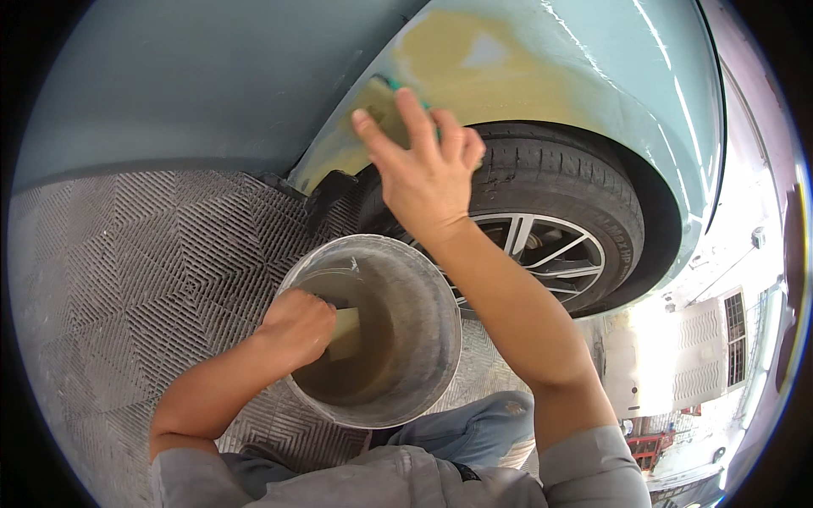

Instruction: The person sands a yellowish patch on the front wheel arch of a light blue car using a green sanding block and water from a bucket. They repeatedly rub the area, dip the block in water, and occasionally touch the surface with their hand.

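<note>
Up close, right hand fingers pressing green sanding pad on fender, left hand fingers gripping block in grey bucket

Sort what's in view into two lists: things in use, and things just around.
In use: right hand pressing a green sanding block on the yellowish filler patch; left hand dipping a pale sheet into the bucket.
Around: tyre, grid floor.

Floor of grey plastic grid tiles, chevron-ribbed, runs left and under the pale blue-green car body. Far right, bright daylight on a white building with barred window; red metal frame at lower right.
</note>
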### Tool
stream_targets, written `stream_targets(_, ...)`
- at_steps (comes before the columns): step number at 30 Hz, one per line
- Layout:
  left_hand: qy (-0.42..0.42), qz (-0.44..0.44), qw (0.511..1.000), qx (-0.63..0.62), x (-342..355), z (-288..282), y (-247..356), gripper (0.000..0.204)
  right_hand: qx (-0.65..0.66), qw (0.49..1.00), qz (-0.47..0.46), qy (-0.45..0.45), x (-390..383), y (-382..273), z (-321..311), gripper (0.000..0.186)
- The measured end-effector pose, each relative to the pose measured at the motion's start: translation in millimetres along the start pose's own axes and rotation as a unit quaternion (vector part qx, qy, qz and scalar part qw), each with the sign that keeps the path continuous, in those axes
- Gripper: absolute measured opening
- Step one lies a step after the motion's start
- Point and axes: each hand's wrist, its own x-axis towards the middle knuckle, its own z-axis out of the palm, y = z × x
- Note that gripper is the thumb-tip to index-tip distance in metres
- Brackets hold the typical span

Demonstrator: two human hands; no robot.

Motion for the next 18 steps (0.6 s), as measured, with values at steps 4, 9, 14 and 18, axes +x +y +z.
stream_targets(4, 0.004, 0.002, 1.000, -0.011, 0, -1, 0, 0.023, -0.016, 0.988, -0.051, -0.146, 11, 29, -37, 0.054)
stream_targets(9, -0.012, 0.004, 1.000, 0.003, 3, 4, 0, 0.021, -0.020, 0.998, 0.024, 0.061, 12, 38, -37, 0.055)
stream_targets(14, -0.002, -0.001, 1.000, -0.013, 4, 5, 0, 0.021, -0.056, 0.989, -0.105, -0.084, 15, 21, -21, 0.056)
stream_targets(18, -0.014, 0.009, 1.000, 0.004, 2, 4, 0, 0.023, -0.031, 0.999, -0.016, -0.037, 10, 45, -36, 0.051)
